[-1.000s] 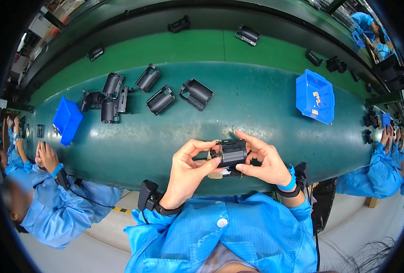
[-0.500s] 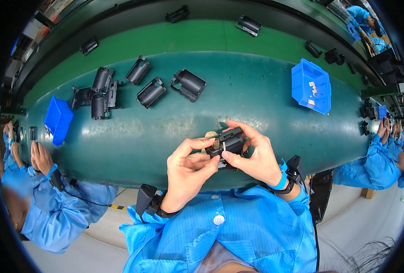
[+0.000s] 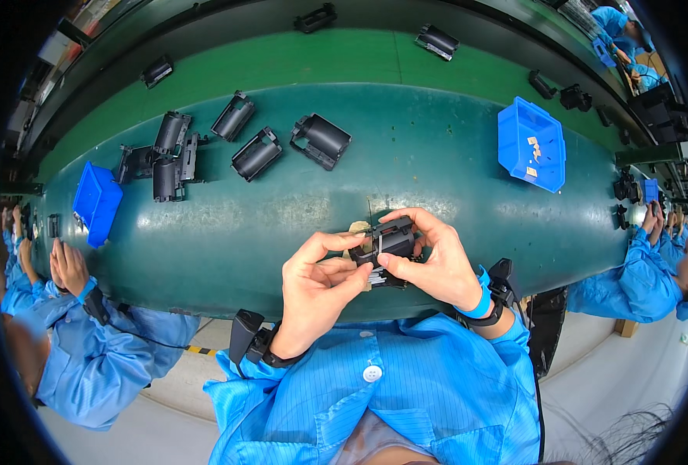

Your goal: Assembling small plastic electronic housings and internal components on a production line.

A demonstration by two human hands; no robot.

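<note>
Between my two hands is a black plastic housing (image 3: 397,242), raised near the table's front edge. My left hand (image 3: 317,287) pinches its left end with thumb and fingers. On the right, my right hand (image 3: 443,267) grips the other end, fingers over the top and thumb along the near side. A thin pale strip (image 3: 380,243) crosses the housing near my right thumb. Just below the housing, several small light strips (image 3: 376,277) show in part. Behind my left fingertips, a yellowish piece (image 3: 359,227) is partly hidden.
Several similar black housings (image 3: 322,141) lie on the green table (image 3: 437,155) at the far left. Blue bins stand at the right (image 3: 531,147), with small pale pieces inside, and at the left (image 3: 98,203). Beyond runs a green belt (image 3: 359,58) carrying more housings. Co-workers sit on both sides.
The housings on the far belt have shifted slightly to the right. My hands keep their hold on the housing, with only a small shift of the fingers and the pale strip.
</note>
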